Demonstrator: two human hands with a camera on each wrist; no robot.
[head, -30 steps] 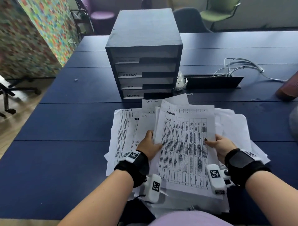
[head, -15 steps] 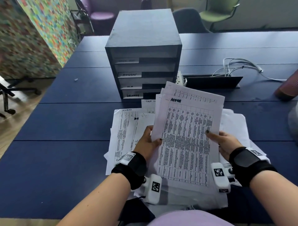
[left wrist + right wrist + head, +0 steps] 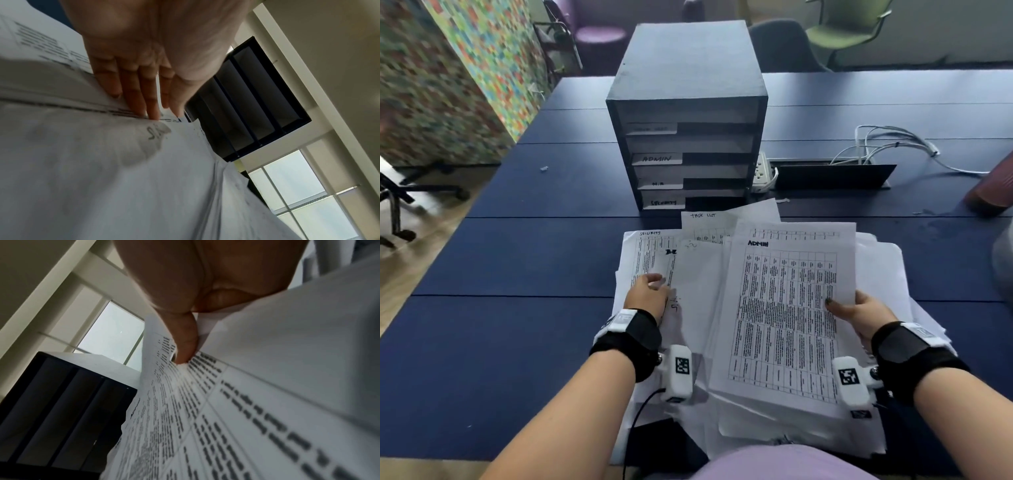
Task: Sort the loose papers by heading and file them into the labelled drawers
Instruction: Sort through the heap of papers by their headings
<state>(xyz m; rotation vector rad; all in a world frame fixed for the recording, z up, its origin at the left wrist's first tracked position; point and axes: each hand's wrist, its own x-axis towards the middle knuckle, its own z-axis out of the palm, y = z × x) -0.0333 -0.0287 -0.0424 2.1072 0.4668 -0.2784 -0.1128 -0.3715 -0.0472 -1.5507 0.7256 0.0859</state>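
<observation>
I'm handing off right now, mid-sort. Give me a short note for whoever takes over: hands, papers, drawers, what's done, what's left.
Right hand: pinches the ADMIN stack at its right edge, thumb on top.
Left hand: open, fingers flat on the SECURITY sheet at the left of the pile.
Drawer unit stands behind the pile; labels ADMIN, H.R and SECURITY are readable, the top one is not.
TASK LIST sheet lies at the far edge of the pile.
Done: ADMIN sheets gathered. Whether the drawers hold papers cannot be told.
Left: file ADMIN, then sort the rest.
</observation>
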